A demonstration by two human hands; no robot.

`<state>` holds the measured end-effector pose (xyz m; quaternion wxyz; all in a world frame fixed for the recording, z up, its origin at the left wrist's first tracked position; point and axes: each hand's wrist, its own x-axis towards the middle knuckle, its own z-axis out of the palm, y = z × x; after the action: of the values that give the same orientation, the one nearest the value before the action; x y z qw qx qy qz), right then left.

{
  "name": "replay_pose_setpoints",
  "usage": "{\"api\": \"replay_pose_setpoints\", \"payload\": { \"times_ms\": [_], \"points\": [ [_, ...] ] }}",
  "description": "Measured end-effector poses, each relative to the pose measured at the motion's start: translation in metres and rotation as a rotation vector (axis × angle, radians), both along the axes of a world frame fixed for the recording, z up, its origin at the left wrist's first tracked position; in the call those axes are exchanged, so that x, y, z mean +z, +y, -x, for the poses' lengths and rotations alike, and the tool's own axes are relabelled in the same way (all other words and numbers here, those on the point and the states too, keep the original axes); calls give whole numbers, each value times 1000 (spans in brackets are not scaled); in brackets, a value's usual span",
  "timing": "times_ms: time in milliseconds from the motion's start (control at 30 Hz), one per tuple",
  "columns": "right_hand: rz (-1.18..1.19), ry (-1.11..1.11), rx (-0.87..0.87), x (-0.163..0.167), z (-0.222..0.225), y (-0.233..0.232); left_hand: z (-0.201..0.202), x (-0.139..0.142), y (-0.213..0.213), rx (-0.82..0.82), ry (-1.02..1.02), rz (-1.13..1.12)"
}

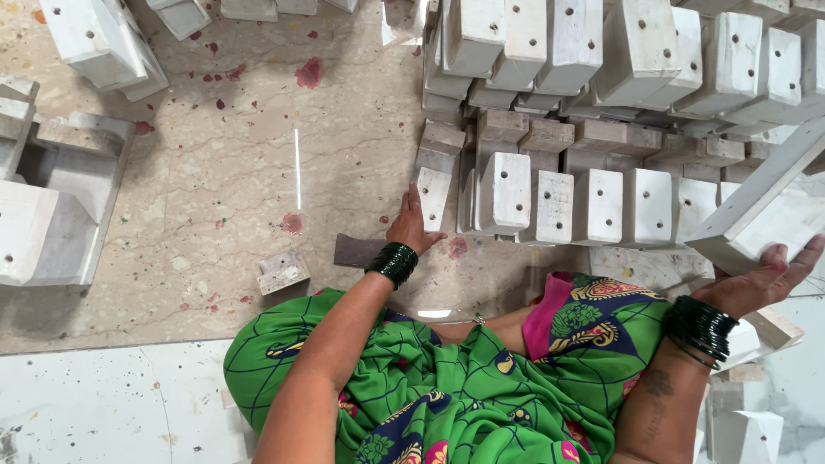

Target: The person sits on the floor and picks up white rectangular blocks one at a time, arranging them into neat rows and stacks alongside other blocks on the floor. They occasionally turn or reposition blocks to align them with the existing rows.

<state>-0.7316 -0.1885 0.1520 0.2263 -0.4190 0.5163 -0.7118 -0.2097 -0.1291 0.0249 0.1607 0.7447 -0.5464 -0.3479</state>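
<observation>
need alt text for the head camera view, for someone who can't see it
Seen from above, a person in green patterned cloth sits on a marble floor, the left hand touching a white drilled block at the end of a row, the right hand holding up a long white block. More drilled blocks are stacked beyond.

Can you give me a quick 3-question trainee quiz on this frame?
1. True or false: the left hand rests against a white block at the end of the standing row.
2. What does the right hand support? A) a long white block B) a hammer C) a brush
3. What does each wrist wear?

Key: 1 true; 2 A; 3 dark green bangles.
</observation>
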Motion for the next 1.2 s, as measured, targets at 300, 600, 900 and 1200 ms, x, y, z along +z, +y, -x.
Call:
{"api": "replay_pose_setpoints", "payload": {
  "times_ms": [300, 600, 900, 1200],
  "points": [
    [-5, -173, 125, 0, 5, -5, 12, 4, -15, 82, 42, 144],
    [-42, -112, 77, 5, -3, -3, 8, 0, -18, 35, 156, 219],
    [-21, 390, 19, -5, 6, -16, 10, -2, -19, -21, 157, 248],
    [-558, 939, -125, 21, -51, -26, 4, 18, -3, -2, 83, 114]
  ]
}}
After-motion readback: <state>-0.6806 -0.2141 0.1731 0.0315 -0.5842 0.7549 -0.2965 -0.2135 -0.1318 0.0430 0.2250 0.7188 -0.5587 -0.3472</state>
